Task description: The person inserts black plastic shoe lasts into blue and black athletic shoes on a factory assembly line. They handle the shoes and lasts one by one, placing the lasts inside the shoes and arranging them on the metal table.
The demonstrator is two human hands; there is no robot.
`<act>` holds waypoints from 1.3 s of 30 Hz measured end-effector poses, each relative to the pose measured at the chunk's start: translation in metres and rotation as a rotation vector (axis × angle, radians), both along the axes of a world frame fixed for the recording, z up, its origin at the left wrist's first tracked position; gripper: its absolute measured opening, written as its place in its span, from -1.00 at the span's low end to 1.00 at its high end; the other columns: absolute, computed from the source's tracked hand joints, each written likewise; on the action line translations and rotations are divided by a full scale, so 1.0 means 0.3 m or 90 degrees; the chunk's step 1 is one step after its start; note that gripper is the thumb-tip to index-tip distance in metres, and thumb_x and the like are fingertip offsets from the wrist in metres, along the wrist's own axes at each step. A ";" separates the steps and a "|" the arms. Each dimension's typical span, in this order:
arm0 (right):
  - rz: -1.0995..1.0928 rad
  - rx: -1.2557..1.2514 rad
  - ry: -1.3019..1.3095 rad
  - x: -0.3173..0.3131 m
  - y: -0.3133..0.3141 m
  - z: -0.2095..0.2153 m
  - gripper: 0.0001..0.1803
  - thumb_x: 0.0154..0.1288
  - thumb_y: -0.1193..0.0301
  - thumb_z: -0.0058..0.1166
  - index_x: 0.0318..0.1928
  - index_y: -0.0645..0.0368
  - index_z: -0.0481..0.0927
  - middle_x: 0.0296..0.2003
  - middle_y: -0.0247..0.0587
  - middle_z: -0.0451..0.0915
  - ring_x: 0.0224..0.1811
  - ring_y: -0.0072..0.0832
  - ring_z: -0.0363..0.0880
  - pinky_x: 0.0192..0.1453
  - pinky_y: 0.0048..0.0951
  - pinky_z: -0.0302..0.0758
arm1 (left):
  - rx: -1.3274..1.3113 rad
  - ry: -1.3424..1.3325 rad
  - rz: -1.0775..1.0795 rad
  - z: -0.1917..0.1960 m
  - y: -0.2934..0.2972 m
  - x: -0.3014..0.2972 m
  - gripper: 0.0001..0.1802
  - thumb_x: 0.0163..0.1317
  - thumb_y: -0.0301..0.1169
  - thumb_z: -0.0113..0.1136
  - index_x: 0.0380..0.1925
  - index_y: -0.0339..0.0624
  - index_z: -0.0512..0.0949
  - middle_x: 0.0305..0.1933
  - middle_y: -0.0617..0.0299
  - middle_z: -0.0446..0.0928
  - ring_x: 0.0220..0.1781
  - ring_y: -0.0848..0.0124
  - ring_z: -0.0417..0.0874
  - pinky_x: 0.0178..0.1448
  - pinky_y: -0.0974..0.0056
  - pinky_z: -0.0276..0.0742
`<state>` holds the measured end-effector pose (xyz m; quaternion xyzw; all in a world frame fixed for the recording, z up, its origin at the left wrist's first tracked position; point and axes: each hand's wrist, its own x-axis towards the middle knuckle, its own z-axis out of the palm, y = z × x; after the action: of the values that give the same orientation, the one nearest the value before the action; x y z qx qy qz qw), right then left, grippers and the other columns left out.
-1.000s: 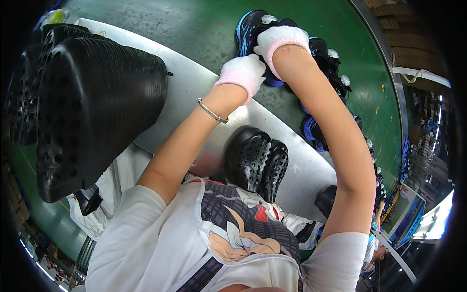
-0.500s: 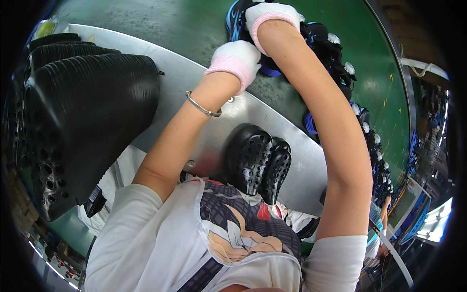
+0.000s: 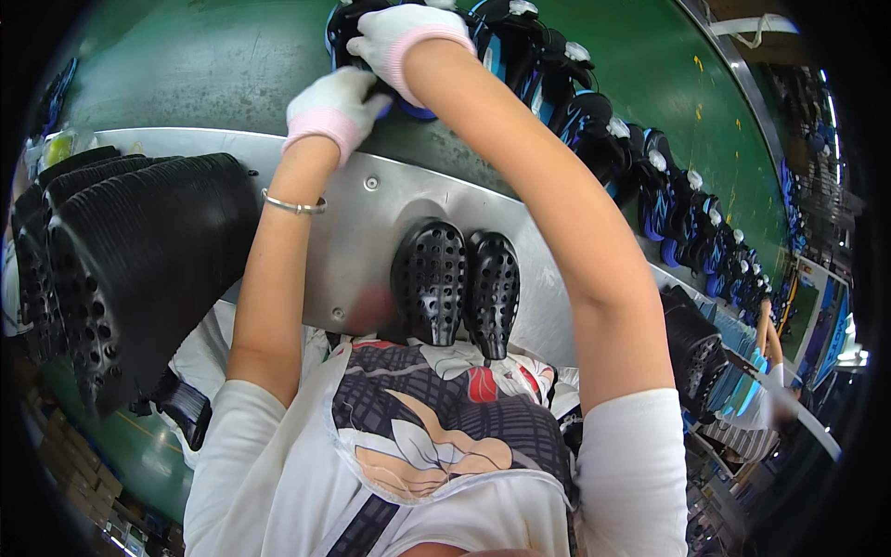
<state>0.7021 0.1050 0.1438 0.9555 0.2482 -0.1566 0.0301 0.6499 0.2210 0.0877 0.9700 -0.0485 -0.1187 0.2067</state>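
Observation:
On the green belt (image 3: 213, 74), both my gloved hands are at a black-and-blue shoe (image 3: 342, 30) near the top edge. My left hand (image 3: 336, 104), in a white glove with a pink cuff, has its fingers bent against the shoe's near end, by its purple-blue sole. My right hand (image 3: 401, 39), gloved alike, lies over the shoe with its fingers curled down onto it. The gloves hide much of the shoe. Below, on the metal ledge (image 3: 357, 251), two black perforated shoe-shaped plastic forms (image 3: 434, 278) lie side by side close to my apron.
A tall nested stack of black perforated forms (image 3: 153, 269) stands at the left. More black-and-blue shoes (image 3: 594, 139) with white wads line the belt toward the right. Another stack of black forms (image 3: 694, 343) and a co-worker's arm (image 3: 766, 334) are at the right.
The view has turned. My hands, still at the shoe, have shifted left along the ledge. More of the shoe row and the right-hand stack now shows.

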 end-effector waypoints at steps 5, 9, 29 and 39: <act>-0.200 0.132 -0.106 -0.190 -0.209 0.064 -0.60 0.31 0.10 -0.11 -0.10 0.11 0.62 -0.07 -0.09 0.59 -0.04 -0.16 0.58 0.03 -0.19 0.54 | 0.068 -0.298 0.068 0.029 0.022 -0.038 -0.65 0.22 -0.12 0.15 -0.11 -0.08 0.60 -0.10 0.04 0.54 -0.01 0.07 0.56 0.03 0.11 0.47; -0.173 0.093 -0.184 -0.240 -0.390 -0.102 -0.56 0.26 0.06 0.03 0.05 -0.01 0.56 0.11 -0.29 0.48 0.02 -0.12 0.51 0.13 -0.23 0.48 | -0.092 -0.334 0.002 -0.007 -0.121 -0.077 -0.60 0.15 -0.08 0.21 -0.12 -0.07 0.60 -0.05 0.01 0.52 0.01 0.04 0.54 0.08 0.10 0.48; -0.692 0.201 -0.539 -1.253 -1.092 0.369 -0.78 0.31 0.38 0.03 -0.11 0.20 0.62 -0.19 -0.08 0.63 -0.11 -0.25 0.60 0.04 -0.40 0.47 | -0.106 -0.157 -0.056 -0.226 -0.032 0.008 -0.41 0.25 -0.06 0.14 0.26 0.07 0.36 0.18 -0.07 0.42 0.19 0.03 0.47 0.28 0.16 0.35; -0.775 0.202 -0.350 -1.586 -1.358 0.264 -0.59 0.21 0.58 0.02 0.11 0.16 0.44 -0.01 -0.16 0.51 0.01 -0.33 0.57 0.09 -0.42 0.47 | -0.116 -0.214 -0.081 -0.151 0.039 -0.072 -0.48 0.29 -0.14 0.13 0.21 -0.09 0.45 0.19 -0.02 0.43 0.17 0.19 0.50 0.24 0.24 0.36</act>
<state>0.2262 -0.3025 0.2231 0.9228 -0.3294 0.1409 -0.1416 0.6283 0.2327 0.0424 0.9483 -0.1541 0.0371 0.2750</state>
